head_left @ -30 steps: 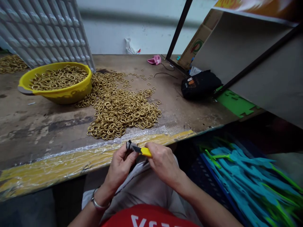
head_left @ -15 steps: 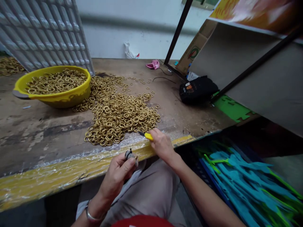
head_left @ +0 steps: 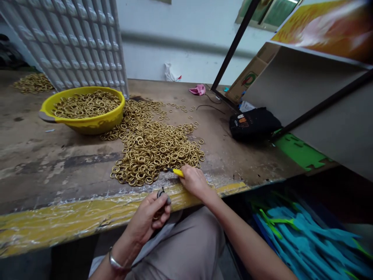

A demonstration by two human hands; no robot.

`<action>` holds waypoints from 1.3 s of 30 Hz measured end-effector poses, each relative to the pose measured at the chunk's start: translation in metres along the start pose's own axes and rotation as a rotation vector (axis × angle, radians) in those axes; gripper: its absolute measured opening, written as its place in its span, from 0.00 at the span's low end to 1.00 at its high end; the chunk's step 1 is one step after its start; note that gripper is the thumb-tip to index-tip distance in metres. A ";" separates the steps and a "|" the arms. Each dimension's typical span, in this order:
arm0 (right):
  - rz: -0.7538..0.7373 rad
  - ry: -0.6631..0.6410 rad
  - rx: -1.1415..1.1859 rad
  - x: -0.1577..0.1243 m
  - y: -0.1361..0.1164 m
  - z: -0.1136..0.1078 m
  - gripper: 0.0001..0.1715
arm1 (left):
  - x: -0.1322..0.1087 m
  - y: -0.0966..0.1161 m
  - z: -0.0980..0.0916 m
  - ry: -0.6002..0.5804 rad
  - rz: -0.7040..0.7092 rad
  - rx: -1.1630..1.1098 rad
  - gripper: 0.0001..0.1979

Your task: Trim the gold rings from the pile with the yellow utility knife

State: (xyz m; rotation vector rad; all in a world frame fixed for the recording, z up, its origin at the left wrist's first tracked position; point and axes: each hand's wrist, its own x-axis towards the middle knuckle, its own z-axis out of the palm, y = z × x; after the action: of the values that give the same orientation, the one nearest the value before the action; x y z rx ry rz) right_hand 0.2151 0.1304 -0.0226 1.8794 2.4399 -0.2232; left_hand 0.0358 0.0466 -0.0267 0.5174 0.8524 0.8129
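Note:
My right hand [head_left: 194, 181] rests at the table's front edge, closed round a small yellow-handled tool [head_left: 175, 172] whose dark tip touches the near side of a big heap of brass rings [head_left: 154, 146]. My left hand [head_left: 150, 216] hovers over my lap just below the table edge, pinching a small dark ring-like piece [head_left: 161, 193] between thumb and fingers. A metal bangle sits on that wrist.
A yellow basin [head_left: 84, 120] full of brass rings stands at the back left before a leaning white grid panel [head_left: 72, 42]. A black pouch [head_left: 252, 122], a green foam piece and a slanted board lie right. Blue and green foam shapes [head_left: 303, 237] fill a crate below.
My right hand left my left hand, carried the yellow tool up to the table edge and set its tip against the ring heap. My left hand stayed over my lap.

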 end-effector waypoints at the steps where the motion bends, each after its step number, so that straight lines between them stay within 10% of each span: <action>1: 0.000 0.003 0.011 0.000 0.000 0.000 0.07 | 0.002 0.000 0.001 -0.005 -0.003 0.018 0.17; 9: 0.012 0.022 0.060 0.001 0.006 0.001 0.08 | 0.000 -0.002 0.006 0.055 0.126 0.123 0.17; 14: -0.046 0.140 0.657 -0.021 0.003 -0.010 0.13 | -0.003 -0.003 0.004 0.148 0.200 0.159 0.18; 25: -0.084 -0.109 1.305 -0.066 -0.027 -0.045 0.15 | -0.015 0.009 0.011 -0.143 0.112 -0.074 0.15; 39: -0.185 0.180 0.327 -0.092 -0.030 -0.028 0.15 | -0.022 0.004 0.016 -0.062 0.269 0.156 0.13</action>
State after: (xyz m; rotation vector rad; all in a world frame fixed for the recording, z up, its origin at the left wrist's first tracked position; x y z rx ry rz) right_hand 0.2113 0.0386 0.0190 1.8579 2.8526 -0.5120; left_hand 0.0384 0.0303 -0.0047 0.8032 0.8023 0.9748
